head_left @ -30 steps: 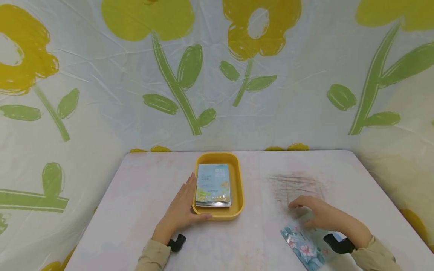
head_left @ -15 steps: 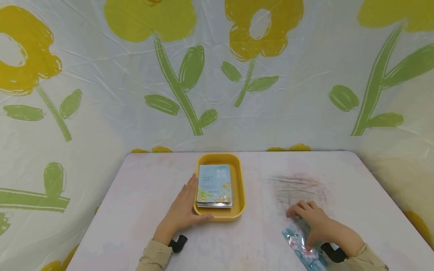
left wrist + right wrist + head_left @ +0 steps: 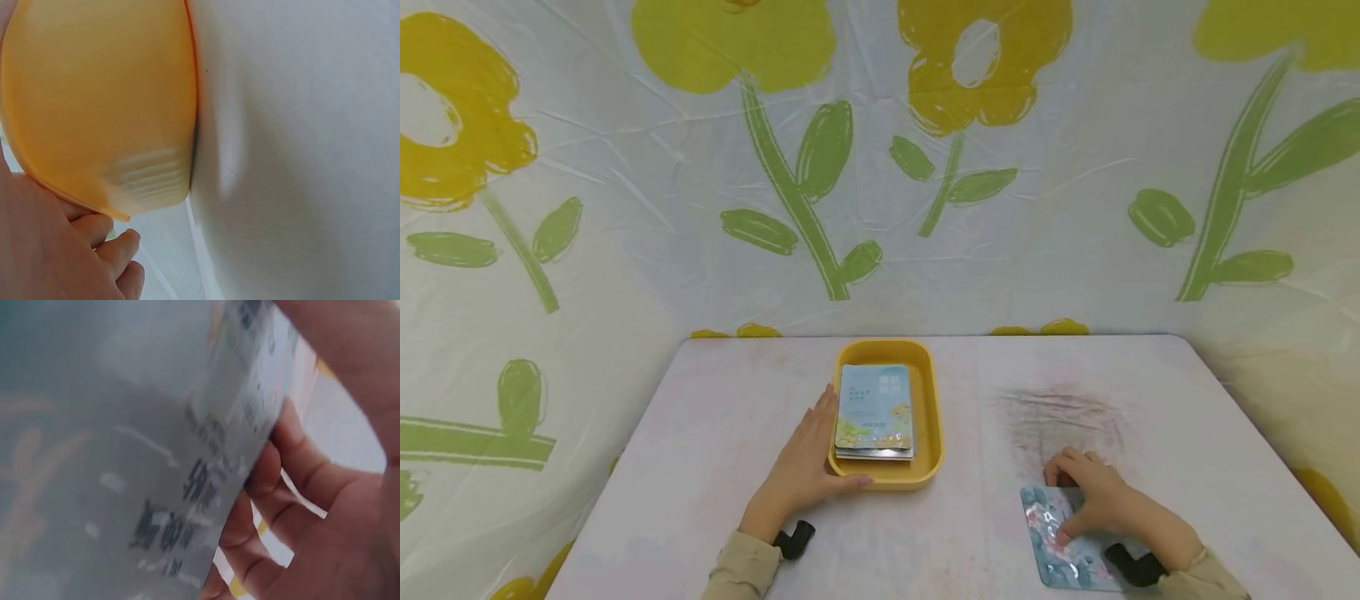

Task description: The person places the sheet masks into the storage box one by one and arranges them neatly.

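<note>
A yellow plastic tray (image 3: 928, 417) stands on the table with a small stack of pale blue sheet mask packets (image 3: 872, 408) inside. My left hand (image 3: 805, 462) rests against its near-left corner, fingers straight along the left side and thumb at the front rim. In the left wrist view, the fingertips show just past the tray's edge (image 3: 112, 94). At the right, my right hand (image 3: 1097, 500) pinches a blue, pink-flowered sheet mask packet (image 3: 1051, 571) by its far edge. The right wrist view shows the packet's silvery printed back (image 3: 125, 456) between thumb and fingers.
The pale table (image 3: 760, 367) carries a dark smudged patch (image 3: 1060, 417) beyond my right hand. A flower-printed cloth (image 3: 1075, 250) hangs behind the table and down both sides. Each wrist has a black strap piece on it.
My right hand has come down over the flowered packet and taken hold of it. The packet has turned from a slant to nearly square. My left hand stays at the tray.
</note>
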The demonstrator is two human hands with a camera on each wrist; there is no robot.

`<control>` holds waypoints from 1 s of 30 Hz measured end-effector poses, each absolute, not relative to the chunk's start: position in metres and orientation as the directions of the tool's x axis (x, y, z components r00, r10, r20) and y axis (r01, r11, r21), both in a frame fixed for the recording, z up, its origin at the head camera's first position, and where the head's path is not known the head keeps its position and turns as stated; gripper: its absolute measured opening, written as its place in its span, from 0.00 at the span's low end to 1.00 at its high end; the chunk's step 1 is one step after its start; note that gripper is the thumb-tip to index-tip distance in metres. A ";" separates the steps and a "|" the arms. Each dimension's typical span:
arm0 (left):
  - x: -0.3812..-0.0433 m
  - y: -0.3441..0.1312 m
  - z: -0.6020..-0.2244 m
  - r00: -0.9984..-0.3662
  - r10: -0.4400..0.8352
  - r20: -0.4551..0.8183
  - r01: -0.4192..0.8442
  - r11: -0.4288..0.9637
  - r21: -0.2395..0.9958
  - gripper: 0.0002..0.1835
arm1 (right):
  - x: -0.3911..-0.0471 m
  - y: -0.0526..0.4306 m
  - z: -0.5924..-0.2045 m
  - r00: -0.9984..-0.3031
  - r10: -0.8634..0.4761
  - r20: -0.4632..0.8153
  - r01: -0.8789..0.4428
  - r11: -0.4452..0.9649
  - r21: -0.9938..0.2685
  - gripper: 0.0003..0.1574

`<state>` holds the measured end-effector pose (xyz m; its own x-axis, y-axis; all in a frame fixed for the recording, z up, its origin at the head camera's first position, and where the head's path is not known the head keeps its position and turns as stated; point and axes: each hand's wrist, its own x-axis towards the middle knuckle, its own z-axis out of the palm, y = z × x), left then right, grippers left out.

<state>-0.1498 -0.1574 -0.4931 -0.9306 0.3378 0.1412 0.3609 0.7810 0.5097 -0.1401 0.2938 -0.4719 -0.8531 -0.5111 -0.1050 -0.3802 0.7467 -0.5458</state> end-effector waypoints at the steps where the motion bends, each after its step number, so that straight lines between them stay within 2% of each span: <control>1: -0.150 -0.158 -0.493 -0.932 0.335 0.136 0.356 0.783 0.510 0.72 | -0.140 0.293 -0.473 -0.858 -0.505 -0.095 -0.376 0.743 -0.554 0.42; 6: -0.149 -0.158 -0.492 -0.931 0.336 0.142 0.360 0.780 0.511 0.72 | -0.142 0.291 -0.474 -0.862 -0.501 -0.078 -0.357 0.708 -0.610 0.41; 10: -0.149 -0.158 -0.492 -0.927 0.340 0.162 0.373 0.774 0.512 0.71 | -0.150 0.290 -0.472 -0.853 -0.498 -0.158 -0.299 0.714 -0.633 0.36; 13: -0.149 -0.158 -0.493 -0.925 0.343 0.161 0.376 0.773 0.511 0.71 | -0.157 0.290 -0.470 -0.858 -0.469 -0.208 -0.253 0.740 -0.623 0.40; 16: -0.148 -0.158 -0.493 -0.924 0.347 0.159 0.378 0.774 0.508 0.72 | -0.163 0.290 -0.470 -0.869 -0.455 -0.194 -0.254 0.748 -0.614 0.42; 21: -0.148 -0.158 -0.493 -0.918 0.351 0.186 0.395 0.772 0.498 0.72 | -0.175 0.291 -0.473 -0.876 -0.470 -0.107 -0.309 0.718 -0.624 0.30; 30: -0.147 -0.157 -0.493 -0.921 0.348 0.174 0.387 0.774 0.502 0.71 | -0.192 0.285 -0.477 -0.951 -0.296 -0.091 -0.165 0.733 -0.660 0.23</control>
<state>-0.1470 -0.1570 -0.4926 -0.9212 0.3482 0.1738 0.3871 0.7735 0.5018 -0.1922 0.2846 -0.4770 -0.9508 -0.2960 -0.0913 -0.1649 0.7332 -0.6597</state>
